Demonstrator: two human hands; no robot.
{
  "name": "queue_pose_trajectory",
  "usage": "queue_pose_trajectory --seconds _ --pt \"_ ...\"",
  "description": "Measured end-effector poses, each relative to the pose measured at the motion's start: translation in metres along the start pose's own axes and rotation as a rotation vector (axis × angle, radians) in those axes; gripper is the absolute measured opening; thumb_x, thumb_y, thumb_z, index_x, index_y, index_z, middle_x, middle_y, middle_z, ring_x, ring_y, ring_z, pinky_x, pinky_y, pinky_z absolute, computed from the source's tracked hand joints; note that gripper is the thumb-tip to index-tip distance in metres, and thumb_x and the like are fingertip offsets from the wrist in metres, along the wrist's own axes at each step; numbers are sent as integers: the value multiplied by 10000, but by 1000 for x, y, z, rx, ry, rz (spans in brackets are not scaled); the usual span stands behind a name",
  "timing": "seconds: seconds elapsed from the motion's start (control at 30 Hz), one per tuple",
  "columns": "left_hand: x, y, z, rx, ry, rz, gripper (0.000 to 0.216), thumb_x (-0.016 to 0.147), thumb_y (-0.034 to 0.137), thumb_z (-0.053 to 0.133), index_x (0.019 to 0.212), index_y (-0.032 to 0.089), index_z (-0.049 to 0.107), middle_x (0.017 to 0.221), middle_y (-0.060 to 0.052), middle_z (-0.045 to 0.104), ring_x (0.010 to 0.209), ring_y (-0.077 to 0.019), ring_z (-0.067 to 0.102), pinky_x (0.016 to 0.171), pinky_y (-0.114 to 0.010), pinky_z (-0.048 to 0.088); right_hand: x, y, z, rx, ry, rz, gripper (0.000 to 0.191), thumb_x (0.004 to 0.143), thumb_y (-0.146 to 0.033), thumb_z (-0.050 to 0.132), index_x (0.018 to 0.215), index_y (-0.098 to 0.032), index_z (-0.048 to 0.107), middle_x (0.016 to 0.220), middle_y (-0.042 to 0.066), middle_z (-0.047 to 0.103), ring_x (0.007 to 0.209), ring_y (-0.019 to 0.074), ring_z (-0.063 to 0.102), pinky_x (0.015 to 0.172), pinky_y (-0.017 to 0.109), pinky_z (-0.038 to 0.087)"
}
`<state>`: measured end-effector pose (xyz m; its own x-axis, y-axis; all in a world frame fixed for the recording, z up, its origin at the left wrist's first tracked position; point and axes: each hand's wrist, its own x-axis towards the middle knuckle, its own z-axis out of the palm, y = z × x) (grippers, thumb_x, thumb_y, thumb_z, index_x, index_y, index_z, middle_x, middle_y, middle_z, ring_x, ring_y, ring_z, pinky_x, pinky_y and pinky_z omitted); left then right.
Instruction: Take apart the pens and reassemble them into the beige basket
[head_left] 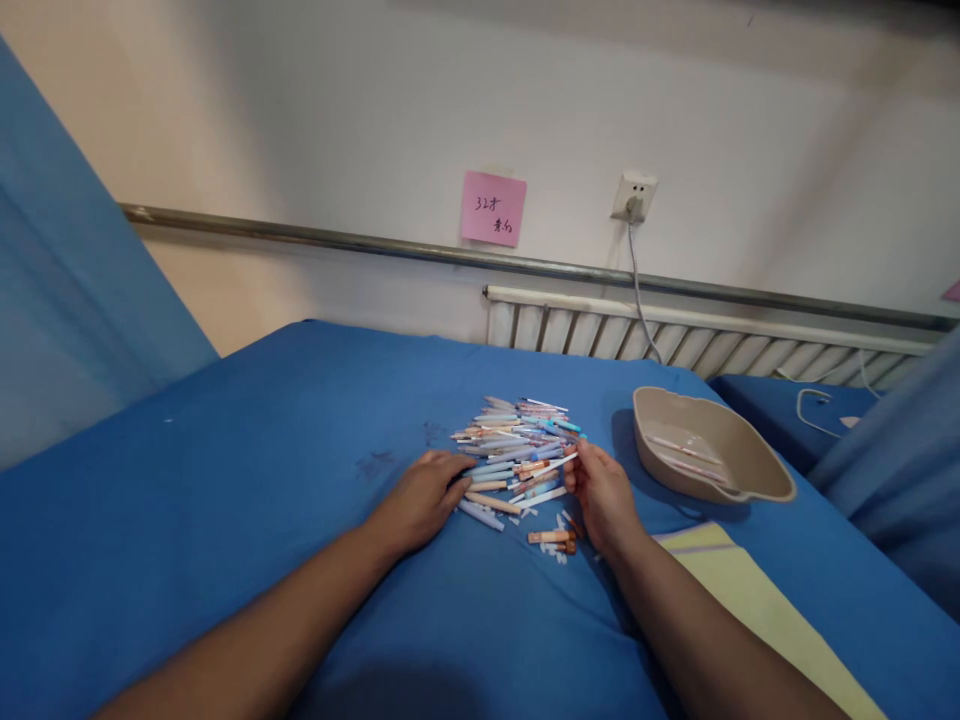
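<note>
A heap of several small pen-like sticks [517, 445], white, pale blue and orange, lies on a blue sheet [225, 500]. My left hand [424, 497] rests palm down at the heap's left edge, fingers curled onto the nearest sticks. My right hand [600, 490] sits at the heap's right edge, thumb and fingers pinched on a thin white stick [556, 466]. A few loose sticks [551, 538] lie just in front of my right hand.
A beige kidney-shaped tray [750, 470] with two sticks in it stands right of my right hand. A yellow cloth [757, 590] lies under my right forearm. Behind are a wall rail, a radiator [675, 335], a socket with cable [634, 196], and a pink note [493, 208].
</note>
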<state>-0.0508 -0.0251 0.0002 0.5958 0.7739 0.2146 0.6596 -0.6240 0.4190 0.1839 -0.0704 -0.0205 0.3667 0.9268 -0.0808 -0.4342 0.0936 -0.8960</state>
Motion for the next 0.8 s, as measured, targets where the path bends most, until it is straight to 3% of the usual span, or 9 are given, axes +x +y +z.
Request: queue_pose_trajectory --seconds 0.3,0.47,0.8 --pt "12 6 3 -12 -4 -40 230 820 250 512 1024 215 612 999 -43 643 950 -211 542 859 -342 403 0 5 4 -70 -20 -62 323 714 -491 631 677 -175 572 543 -30 528 455 88 410 448 209 316" --pt "11 11 0 -6 -5 -47 188 839 266 468 934 217 623 937 -43 629 918 -215 540 823 -343 411 -2 4 4 -111 -20 -108 332 720 -506 621 693 -177 580 550 -30 531 459 94 414 455 212 319" --pt "-3 20 -3 -356 57 -159 237 858 340 425 964 202 586 920 -24 646 851 -193 580 791 -318 453 -4 -5 3 -59 66 -180 338 743 -515 598 775 -179 605 603 -21 562 505 97 446 490 217 341"
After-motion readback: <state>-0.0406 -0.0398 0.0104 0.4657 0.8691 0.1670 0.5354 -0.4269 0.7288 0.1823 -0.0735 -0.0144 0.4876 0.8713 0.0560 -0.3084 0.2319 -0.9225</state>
